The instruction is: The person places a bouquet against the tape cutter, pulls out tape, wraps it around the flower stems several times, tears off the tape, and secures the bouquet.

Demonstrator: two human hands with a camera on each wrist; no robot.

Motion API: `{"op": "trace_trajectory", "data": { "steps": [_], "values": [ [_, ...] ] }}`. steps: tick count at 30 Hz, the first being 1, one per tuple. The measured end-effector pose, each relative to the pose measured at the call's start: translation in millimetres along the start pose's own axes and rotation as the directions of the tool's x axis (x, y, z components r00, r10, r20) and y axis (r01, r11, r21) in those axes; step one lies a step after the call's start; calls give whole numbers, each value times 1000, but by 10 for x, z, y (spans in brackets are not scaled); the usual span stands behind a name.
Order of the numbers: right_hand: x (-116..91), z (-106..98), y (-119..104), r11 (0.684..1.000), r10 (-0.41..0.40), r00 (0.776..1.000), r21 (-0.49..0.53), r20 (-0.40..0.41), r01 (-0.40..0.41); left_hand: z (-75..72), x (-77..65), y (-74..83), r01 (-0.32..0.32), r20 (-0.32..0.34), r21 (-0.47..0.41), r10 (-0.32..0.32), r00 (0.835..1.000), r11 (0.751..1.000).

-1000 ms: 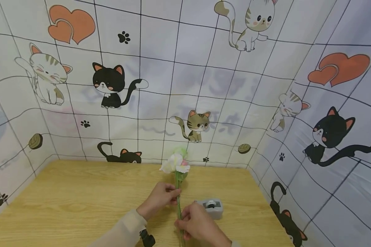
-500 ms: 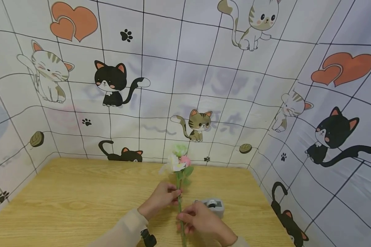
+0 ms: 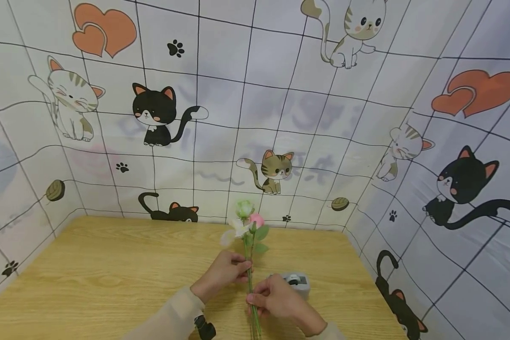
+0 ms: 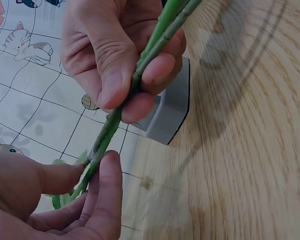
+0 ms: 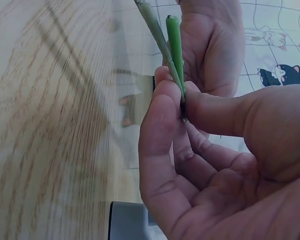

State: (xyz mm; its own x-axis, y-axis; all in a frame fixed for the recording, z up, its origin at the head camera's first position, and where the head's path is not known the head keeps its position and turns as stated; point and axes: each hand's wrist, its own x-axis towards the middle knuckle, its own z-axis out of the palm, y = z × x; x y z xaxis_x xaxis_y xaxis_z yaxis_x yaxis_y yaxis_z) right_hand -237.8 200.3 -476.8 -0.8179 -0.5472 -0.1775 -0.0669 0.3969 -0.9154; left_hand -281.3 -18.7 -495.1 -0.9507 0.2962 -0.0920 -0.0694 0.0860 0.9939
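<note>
A small bunch of flowers [image 3: 240, 228] with white, pink and pale green blooms stands between both hands in the head view. My left hand [image 3: 223, 274] pinches the green stems [image 4: 107, 131] between thumb and fingers, below the leaves. Lower on the same stems, my right hand [image 3: 278, 300] pinches them between thumb and fingertips. Two stem ends [image 5: 174, 40] stick out past the right fingers in the right wrist view, splaying slightly apart. Beside the right hand, partly hidden by it, is a grey tape dispenser [image 3: 302, 282].
The wood-grain table [image 3: 123, 269] spreads around the hands. Behind and to the right hangs a white gridded curtain [image 3: 221, 99] printed with cats and hearts. A black device [image 3: 205, 327] sits at the left wrist.
The flowers have turned, so the pink bloom, green bloom and leaves show more. The lower stems have fanned apart a little. Both hands keep their pinch, the right one slightly higher in view.
</note>
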Motion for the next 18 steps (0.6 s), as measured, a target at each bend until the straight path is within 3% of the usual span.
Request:
{"op": "trace_trajectory", "data": {
  "steps": [13,18],
  "values": [
    [14,88,-68,985,57,989,-151,-137,-78,-16,7,-28,4,12,21,-4,1000,1000],
    [3,116,-132,979,83,982,-170,-170,-112,-44,213,-277,-23,41,2,23,999,1000]
  ]
}}
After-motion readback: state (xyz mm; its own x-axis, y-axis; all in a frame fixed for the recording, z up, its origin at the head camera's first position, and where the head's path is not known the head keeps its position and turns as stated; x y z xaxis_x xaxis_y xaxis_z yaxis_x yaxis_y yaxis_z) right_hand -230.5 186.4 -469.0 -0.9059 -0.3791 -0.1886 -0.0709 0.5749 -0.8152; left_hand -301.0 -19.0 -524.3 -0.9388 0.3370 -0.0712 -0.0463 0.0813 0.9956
